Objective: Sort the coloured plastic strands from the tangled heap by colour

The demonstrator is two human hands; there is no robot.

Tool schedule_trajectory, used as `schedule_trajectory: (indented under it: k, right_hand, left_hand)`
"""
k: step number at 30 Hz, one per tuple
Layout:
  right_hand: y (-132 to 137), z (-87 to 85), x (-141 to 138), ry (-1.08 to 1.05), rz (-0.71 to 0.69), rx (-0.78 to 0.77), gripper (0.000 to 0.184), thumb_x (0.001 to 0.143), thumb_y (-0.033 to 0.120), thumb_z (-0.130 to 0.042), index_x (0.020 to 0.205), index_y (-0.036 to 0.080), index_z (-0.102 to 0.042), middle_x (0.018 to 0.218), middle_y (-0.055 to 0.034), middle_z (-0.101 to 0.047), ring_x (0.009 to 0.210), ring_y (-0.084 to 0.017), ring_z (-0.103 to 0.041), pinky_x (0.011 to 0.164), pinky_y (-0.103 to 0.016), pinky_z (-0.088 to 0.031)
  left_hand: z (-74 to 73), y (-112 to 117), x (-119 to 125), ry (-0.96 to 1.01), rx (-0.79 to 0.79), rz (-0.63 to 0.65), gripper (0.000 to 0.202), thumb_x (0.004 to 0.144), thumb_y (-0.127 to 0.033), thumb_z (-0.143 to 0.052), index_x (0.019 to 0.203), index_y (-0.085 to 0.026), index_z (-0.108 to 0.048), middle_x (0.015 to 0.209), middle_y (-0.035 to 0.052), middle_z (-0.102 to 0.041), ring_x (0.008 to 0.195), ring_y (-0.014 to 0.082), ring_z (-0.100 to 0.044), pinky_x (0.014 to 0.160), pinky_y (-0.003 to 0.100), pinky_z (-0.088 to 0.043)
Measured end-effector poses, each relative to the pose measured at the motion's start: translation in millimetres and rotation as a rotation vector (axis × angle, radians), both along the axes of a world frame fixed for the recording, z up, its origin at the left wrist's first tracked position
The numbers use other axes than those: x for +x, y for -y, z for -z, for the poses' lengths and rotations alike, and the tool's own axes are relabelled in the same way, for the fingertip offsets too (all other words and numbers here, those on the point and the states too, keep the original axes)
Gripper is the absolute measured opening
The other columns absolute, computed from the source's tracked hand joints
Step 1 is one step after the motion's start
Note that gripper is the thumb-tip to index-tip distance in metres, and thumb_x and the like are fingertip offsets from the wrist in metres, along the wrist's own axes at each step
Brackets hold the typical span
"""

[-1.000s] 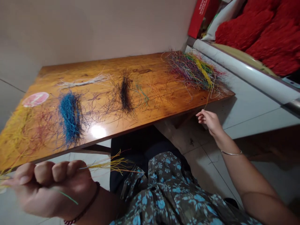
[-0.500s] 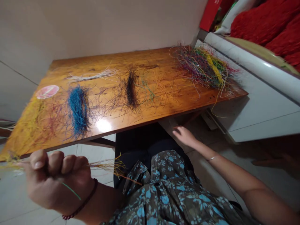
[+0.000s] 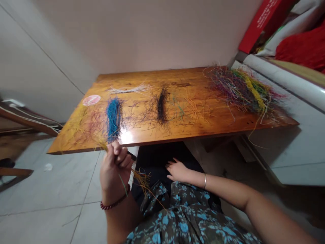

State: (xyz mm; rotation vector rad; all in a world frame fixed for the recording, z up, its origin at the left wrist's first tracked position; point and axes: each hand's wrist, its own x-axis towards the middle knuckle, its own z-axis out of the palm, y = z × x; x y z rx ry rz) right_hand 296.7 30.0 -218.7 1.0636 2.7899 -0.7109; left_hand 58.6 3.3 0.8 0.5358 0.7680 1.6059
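Note:
My left hand [image 3: 115, 162] is closed around a bunch of thin yellow-orange strands [image 3: 142, 179], raised in front of the table's near edge. The strands stick out on both sides of the fist, and one green strand hangs by the wrist. My right hand [image 3: 177, 170] lies over my dark lap with its fingers spread and nothing in it. Closest to the left fist on the tabletop is a blue bundle of strands [image 3: 113, 118]. Left of that are loose red strands [image 3: 93, 122] and yellow strands [image 3: 76, 123].
On the wooden table [image 3: 142, 135] lie a white bundle [image 3: 130, 89], a black bundle [image 3: 161, 106], loose orange strands [image 3: 194, 105] and a round pink sticker [image 3: 91, 100]. A tangled multicoloured pile [image 3: 241, 89] sits at the right end, against a white cabinet [image 3: 291, 142].
My left hand, still holding the yellow-orange strands, has come right and in toward the table's edge. My right hand has moved left over my lap. The view has shifted left.

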Motion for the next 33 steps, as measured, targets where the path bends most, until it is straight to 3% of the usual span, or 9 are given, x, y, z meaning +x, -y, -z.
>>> schedule_trajectory:
  k: [3, 6, 9, 13, 15, 17, 20, 27, 33]
  right_hand:
    - [-23.7, -11.1, 15.5, 0.116, 0.2, 0.051, 0.042, 0.095, 0.034, -0.056, 0.135, 0.022, -0.064, 0.147, -0.012, -0.054, 0.141, -0.037, -0.044, 0.116, -0.064, -0.026]
    - [-42.8, -38.7, 31.0, 0.276, 0.402, 0.073, 0.044, 0.097, 0.019, -0.046, 0.138, 0.013, -0.062, 0.139, -0.0239, -0.057, 0.123, -0.039, -0.06, 0.103, -0.06, -0.044]
    - [-37.8, -86.6, 35.7, 0.23, 0.234, -0.036, 0.036, 0.094, 0.023, -0.055, 0.124, 0.015, -0.072, 0.114, -0.0205, -0.072, 0.1, -0.037, -0.071, 0.086, -0.051, -0.055]
    - [-23.4, -168.4, 24.6, -0.239, 0.092, -0.091, 0.033, 0.1, 0.039, -0.051, 0.12, 0.028, -0.074, 0.111, -0.0064, -0.075, 0.101, -0.027, -0.072, 0.09, -0.04, -0.054]
    - [-24.2, -200.4, 12.4, -0.517, 0.216, -0.043, 0.031, 0.1, 0.039, -0.052, 0.118, 0.028, -0.074, 0.111, -0.0044, -0.075, 0.1, -0.022, -0.071, 0.09, -0.034, -0.053]
    - [-27.6, -218.9, -2.6, -0.742, 0.394, 0.089, 0.028, 0.099, 0.036, -0.055, 0.114, 0.024, -0.075, 0.108, -0.0054, -0.075, 0.091, -0.019, -0.071, 0.085, -0.031, -0.053]
    - [-29.1, -224.8, -24.3, -0.901, 0.454, 0.195, 0.025, 0.096, 0.032, -0.061, 0.114, 0.019, -0.074, 0.105, -0.0072, -0.074, 0.083, -0.016, -0.069, 0.079, -0.029, -0.053]
    - [-21.7, -215.3, -39.1, -0.948, 0.43, 0.153, 0.019, 0.096, 0.028, -0.061, 0.105, 0.022, -0.076, 0.098, -0.0055, -0.074, 0.081, -0.016, -0.068, 0.077, -0.029, -0.053]
    - [-20.4, -214.5, -34.6, -1.056, 0.595, -0.006, 0.034, 0.096, 0.045, -0.058, 0.09, 0.019, -0.077, 0.088, -0.0077, -0.074, 0.069, -0.016, -0.064, 0.062, -0.027, -0.051]
  left_hand:
    - [0.1, -1.7, 5.9, -0.014, -0.016, -0.007, 0.042, 0.092, -0.043, -0.068, 0.076, -0.02, -0.037, 0.059, -0.0087, -0.018, 0.043, 0.0058, -0.012, 0.038, 0.016, -0.018]
    - [3.5, -4.4, 14.6, -0.028, -0.027, 0.03, 0.044, 0.089, -0.045, -0.07, 0.076, -0.019, -0.037, 0.06, -0.0091, -0.017, 0.043, 0.0048, -0.012, 0.038, 0.014, -0.018]
    - [6.9, -7.8, 26.4, -0.047, -0.039, 0.109, 0.043, 0.091, -0.048, -0.068, 0.077, -0.019, -0.038, 0.06, -0.0093, -0.016, 0.044, 0.0047, -0.011, 0.04, 0.013, -0.017]
    - [8.2, -9.2, 40.8, -0.077, -0.047, 0.206, 0.044, 0.092, -0.051, -0.064, 0.076, -0.019, -0.038, 0.06, -0.0092, -0.017, 0.046, 0.0049, -0.008, 0.041, 0.013, -0.015]
    - [8.8, -8.4, 45.8, -0.079, -0.045, 0.253, 0.043, 0.094, -0.051, -0.061, 0.076, -0.019, -0.038, 0.06, -0.0092, -0.017, 0.046, 0.005, -0.008, 0.041, 0.013, -0.014]
    - [10.3, -7.1, 49.3, -0.091, -0.037, 0.326, 0.042, 0.096, -0.051, -0.058, 0.076, -0.019, -0.038, 0.059, -0.009, -0.017, 0.046, 0.0051, -0.008, 0.042, 0.014, -0.013]
    - [14.3, -5.2, 52.1, -0.123, -0.015, 0.438, 0.041, 0.096, -0.05, -0.058, 0.077, -0.018, -0.041, 0.059, -0.0086, -0.018, 0.047, 0.0054, -0.009, 0.043, 0.014, -0.012]
    - [19.6, -2.5, 53.3, -0.164, -0.014, 0.503, 0.042, 0.095, -0.053, -0.058, 0.077, -0.018, -0.041, 0.061, -0.0076, -0.021, 0.048, 0.0056, -0.012, 0.043, 0.016, -0.011]
    - [19.4, -2.0, 54.4, -0.219, -0.021, 0.463, 0.043, 0.093, -0.054, -0.06, 0.077, -0.018, -0.043, 0.062, -0.0073, -0.021, 0.049, 0.006, -0.013, 0.043, 0.017, -0.013]
